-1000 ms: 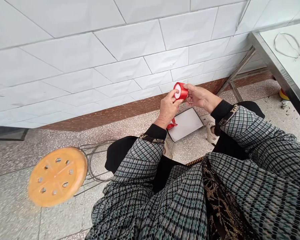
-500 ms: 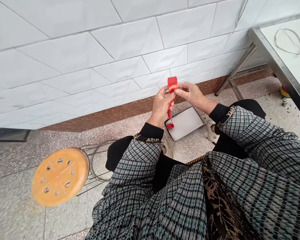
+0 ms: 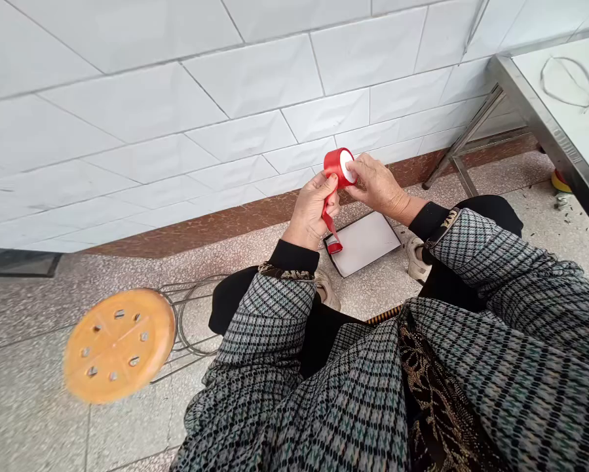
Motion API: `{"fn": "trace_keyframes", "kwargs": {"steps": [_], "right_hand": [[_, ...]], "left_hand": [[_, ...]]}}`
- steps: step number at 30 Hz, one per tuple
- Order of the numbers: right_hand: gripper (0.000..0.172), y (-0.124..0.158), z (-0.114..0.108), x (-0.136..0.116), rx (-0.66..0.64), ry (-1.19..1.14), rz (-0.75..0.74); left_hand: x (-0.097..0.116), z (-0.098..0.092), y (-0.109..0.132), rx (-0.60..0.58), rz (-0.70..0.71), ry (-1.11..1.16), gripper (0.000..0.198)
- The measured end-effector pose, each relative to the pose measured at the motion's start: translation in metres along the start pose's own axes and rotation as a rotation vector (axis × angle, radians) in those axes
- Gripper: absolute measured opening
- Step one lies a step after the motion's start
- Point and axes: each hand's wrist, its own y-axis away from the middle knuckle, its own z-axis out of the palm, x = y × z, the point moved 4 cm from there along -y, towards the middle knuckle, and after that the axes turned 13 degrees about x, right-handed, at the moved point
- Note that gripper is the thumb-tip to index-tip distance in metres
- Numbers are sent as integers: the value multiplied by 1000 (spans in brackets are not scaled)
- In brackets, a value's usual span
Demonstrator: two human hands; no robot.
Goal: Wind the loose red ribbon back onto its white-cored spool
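Note:
Between my two hands is a roll of red ribbon (image 3: 334, 166), its white core turned to the right. My left hand (image 3: 311, 206) pinches the ribbon at the roll's lower left side. From there a loose red tail (image 3: 331, 226) hangs down, curled at its end, in front of a white rectangular board or tray (image 3: 365, 244) with dark edges on the floor. My right hand (image 3: 379, 187) grips the roll from the right, with fingers at the core opening. Some fingertips of both hands are hidden behind the roll.
An orange round stool seat (image 3: 120, 344) with holes and metal legs is at the lower left. White wall tiles (image 3: 269, 72) rise in front. A metal-framed table (image 3: 544, 111) stands at the right, with a pale cord (image 3: 567, 101) on it.
The roll has turned, so its white core now shows on the right. My right hand has shifted from the ribbon's front to the roll's core side. My left hand has barely moved.

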Motion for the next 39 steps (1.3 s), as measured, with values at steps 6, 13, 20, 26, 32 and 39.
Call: {"fn": "trace_keyframes", "kwargs": {"steps": [6,13,20,26,32,39], "right_hand": [[24,-2,6,4,41,65,151],[16,-10,0,4,70,-251,532],[23,-4,2,-2,50,-778,930],[38,-2,-4,-18,-8,-906,1088],[37,2,-12,-10,-3,-859,1202],[34,3,-13,-9,20,-880,1170]], "left_hand": [[-15,12,1,66,86,68,26],[-27,20,5,103,194,84,15],[-37,19,4,137,272,-37,40],[-44,16,-9,26,240,-178,53],[-44,4,-21,-121,250,-397,52],[-46,4,-21,-147,277,-403,46]]}}
